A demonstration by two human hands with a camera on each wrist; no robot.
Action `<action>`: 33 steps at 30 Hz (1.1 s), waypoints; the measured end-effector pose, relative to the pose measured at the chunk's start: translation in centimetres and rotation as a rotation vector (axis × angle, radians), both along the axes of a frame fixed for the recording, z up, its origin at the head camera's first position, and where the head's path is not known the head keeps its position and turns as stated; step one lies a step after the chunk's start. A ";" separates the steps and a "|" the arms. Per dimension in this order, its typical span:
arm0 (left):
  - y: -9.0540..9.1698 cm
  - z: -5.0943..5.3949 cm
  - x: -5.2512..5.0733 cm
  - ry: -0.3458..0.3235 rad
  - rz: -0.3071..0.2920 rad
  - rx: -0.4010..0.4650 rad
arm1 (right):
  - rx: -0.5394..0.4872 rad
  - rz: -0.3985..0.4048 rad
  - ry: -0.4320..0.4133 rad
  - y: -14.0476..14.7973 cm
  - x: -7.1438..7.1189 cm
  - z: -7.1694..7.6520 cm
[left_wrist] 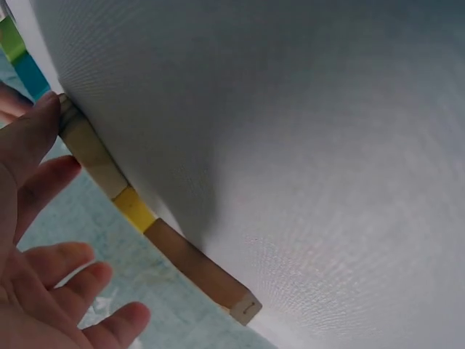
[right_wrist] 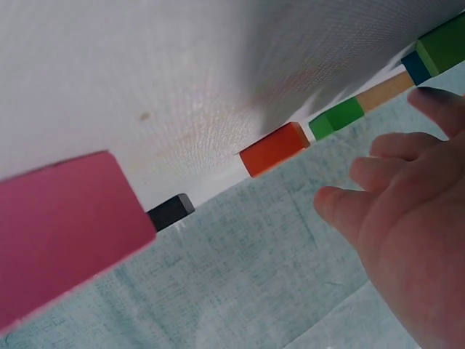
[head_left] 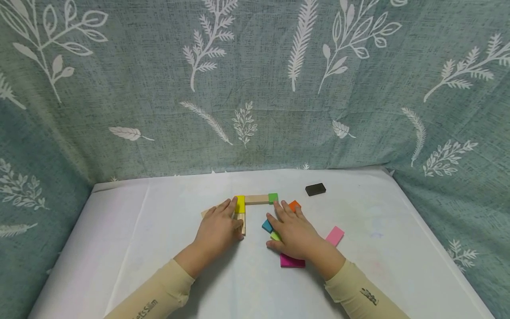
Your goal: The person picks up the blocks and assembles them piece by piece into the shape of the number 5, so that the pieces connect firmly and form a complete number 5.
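My left hand point(head_left: 217, 228) lies beside a yellow block point(head_left: 240, 204), a fingertip at its left edge. The thumb touches the near end of a plain wooden block point(head_left: 241, 216) that meets the yellow one; the left wrist view shows this thumb point(left_wrist: 42, 109) on the block's end. Another wooden block point(head_left: 256, 200) runs from the yellow block to a green block point(head_left: 272, 198). My right hand point(head_left: 296, 235) is spread over loose blocks, fingers extended. Partly under it show a blue block point(head_left: 267, 226), a lime block point(head_left: 275, 236), an orange block point(head_left: 294, 205) and a magenta block point(head_left: 292, 261).
A pink block point(head_left: 335, 235) lies right of the right wrist, and a black block point(head_left: 316, 189) sits farther back. One more wooden block point(head_left: 205, 213) pokes out left of the left hand. A patterned curtain point(head_left: 255, 110) surrounds the white tabletop point(head_left: 159, 212) behind and at the sides.
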State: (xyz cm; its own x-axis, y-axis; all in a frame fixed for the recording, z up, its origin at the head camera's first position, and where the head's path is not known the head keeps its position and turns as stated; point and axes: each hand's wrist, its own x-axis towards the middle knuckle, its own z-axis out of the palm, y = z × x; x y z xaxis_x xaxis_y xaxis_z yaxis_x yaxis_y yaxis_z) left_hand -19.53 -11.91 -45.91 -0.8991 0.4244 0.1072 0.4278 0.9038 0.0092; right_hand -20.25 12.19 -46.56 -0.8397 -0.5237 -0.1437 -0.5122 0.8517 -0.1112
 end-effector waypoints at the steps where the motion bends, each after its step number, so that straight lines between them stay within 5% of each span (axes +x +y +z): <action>1: 0.0 0.0 0.0 0.003 0.000 -0.001 | -0.003 0.003 -0.003 0.0 0.0 0.0; 15: -0.4 -0.3 0.0 0.003 -0.011 0.048 | 0.012 0.022 -0.022 -0.4 0.2 0.1; 25: -3.0 2.0 0.4 -0.055 0.048 0.148 | -0.022 -0.052 -0.050 0.8 0.2 0.6; 30: -4.2 2.0 -0.5 -0.027 -0.010 0.157 | -0.023 -0.043 -0.108 1.5 0.6 0.6; 33: -4.9 1.5 -1.2 -0.056 0.043 0.138 | -0.036 -0.040 -0.124 1.8 0.8 0.6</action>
State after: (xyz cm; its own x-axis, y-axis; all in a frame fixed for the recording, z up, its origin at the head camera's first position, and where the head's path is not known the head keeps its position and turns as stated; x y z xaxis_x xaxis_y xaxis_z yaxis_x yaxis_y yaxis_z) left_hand -20.77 -16.80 -44.45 -0.9222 0.3704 0.1108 0.3843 0.9097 0.1576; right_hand -19.47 14.03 -45.93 -0.8370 -0.4966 -0.2298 -0.4580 0.8656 -0.2023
